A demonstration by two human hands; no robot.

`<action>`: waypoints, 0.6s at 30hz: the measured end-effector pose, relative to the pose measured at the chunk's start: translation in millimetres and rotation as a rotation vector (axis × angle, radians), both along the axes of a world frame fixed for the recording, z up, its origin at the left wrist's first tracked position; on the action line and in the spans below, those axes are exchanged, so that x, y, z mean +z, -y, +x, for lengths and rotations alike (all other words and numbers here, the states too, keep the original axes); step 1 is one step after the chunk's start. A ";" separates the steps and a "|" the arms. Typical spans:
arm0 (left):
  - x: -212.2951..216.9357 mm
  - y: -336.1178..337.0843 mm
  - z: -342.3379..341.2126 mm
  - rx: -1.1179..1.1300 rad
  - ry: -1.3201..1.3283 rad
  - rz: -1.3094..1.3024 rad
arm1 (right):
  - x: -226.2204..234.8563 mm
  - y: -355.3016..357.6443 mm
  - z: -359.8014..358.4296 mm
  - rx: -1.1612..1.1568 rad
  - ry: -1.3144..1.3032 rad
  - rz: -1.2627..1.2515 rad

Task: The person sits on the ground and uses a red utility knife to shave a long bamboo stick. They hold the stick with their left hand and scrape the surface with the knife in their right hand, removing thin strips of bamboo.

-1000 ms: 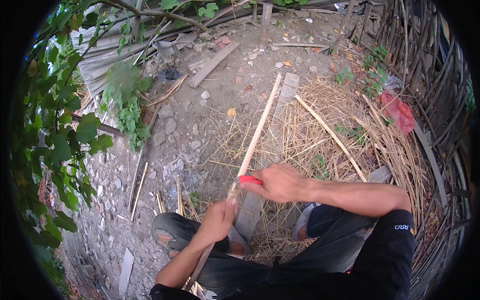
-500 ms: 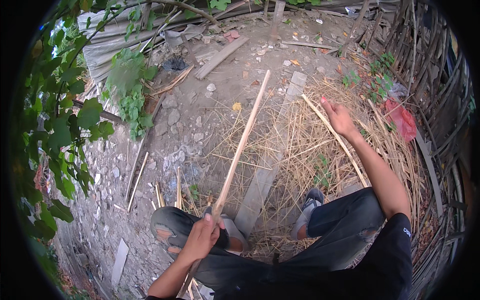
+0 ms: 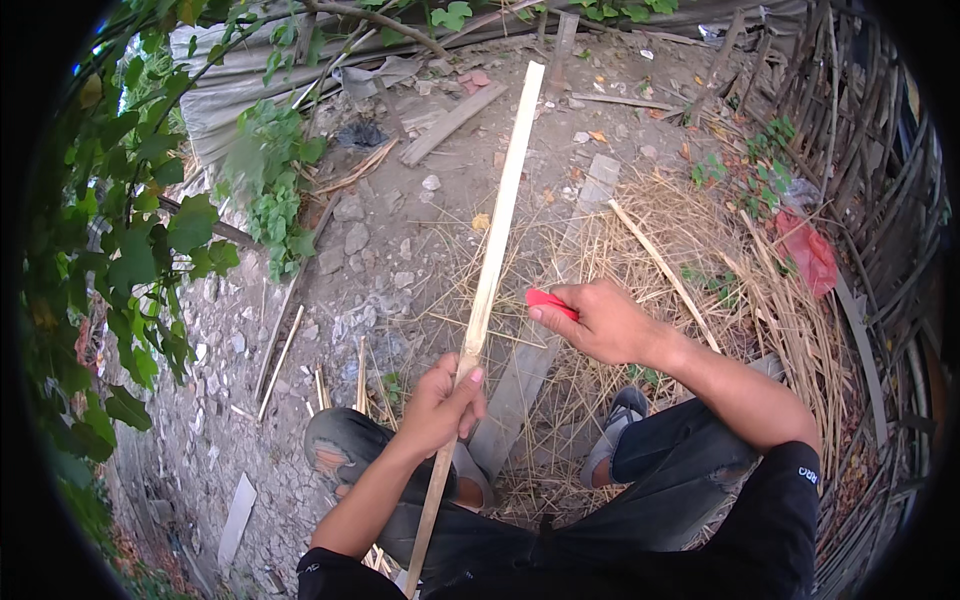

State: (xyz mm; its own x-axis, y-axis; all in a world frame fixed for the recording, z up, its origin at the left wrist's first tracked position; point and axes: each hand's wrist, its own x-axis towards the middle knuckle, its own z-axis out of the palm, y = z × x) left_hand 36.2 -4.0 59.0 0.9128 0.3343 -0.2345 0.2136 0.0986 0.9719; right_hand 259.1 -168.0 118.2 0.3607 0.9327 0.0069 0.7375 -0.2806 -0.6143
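Observation:
My left hand [image 3: 437, 408] is wrapped round a long, split wooden stick [image 3: 500, 230]. Its flat pale side faces up beyond the fingers, and its lower end runs back past my left forearm toward my lap. To the right of the stick, a little apart from it, my right hand [image 3: 603, 322] is closed on a small red tool [image 3: 551, 303]. Only a smooth red part shows past the thumb and fingers, so its exact kind cannot be made out. Thin straw-like shavings [image 3: 650, 270] lie on the ground under and beyond my right hand.
A grey plank [image 3: 515, 395] lies between my feet. Another pale stick [image 3: 665, 270] rests on the shavings. Several short sticks [image 3: 361, 372] stand by my left knee. Leafy vines [image 3: 130, 260] hang at left; a woven branch fence [image 3: 870, 200] and red plastic [image 3: 806, 252] are at right.
My right hand has come down and left, nearer the stick, with the red tool now plainer. My left hand has moved up and right; the stick now shows its pale side and reaches farther out.

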 end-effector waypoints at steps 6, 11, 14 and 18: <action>-5.6 6.9 3.7 -0.079 -0.031 0.102 | 3.7 -5.7 -33.6 0.036 0.002 -0.106; -9.5 7.7 6.7 -0.076 -0.051 0.208 | -3.6 -12.2 -48.4 0.067 -0.035 -0.211; -12.8 6.6 4.3 -0.057 -0.067 0.262 | -10.7 -15.3 -49.0 0.073 -0.051 -0.205; -16.0 6.0 1.1 -0.056 -0.080 0.337 | -29.6 -17.6 -44.2 0.067 0.013 -0.099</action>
State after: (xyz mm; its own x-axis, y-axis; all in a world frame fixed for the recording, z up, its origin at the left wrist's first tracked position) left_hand 37.3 -9.9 43.1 0.9152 0.3548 -0.1911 0.2863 -0.2388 0.9279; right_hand 214.9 -150.4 88.6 0.2977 0.9511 -0.0819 0.7644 -0.2889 -0.5764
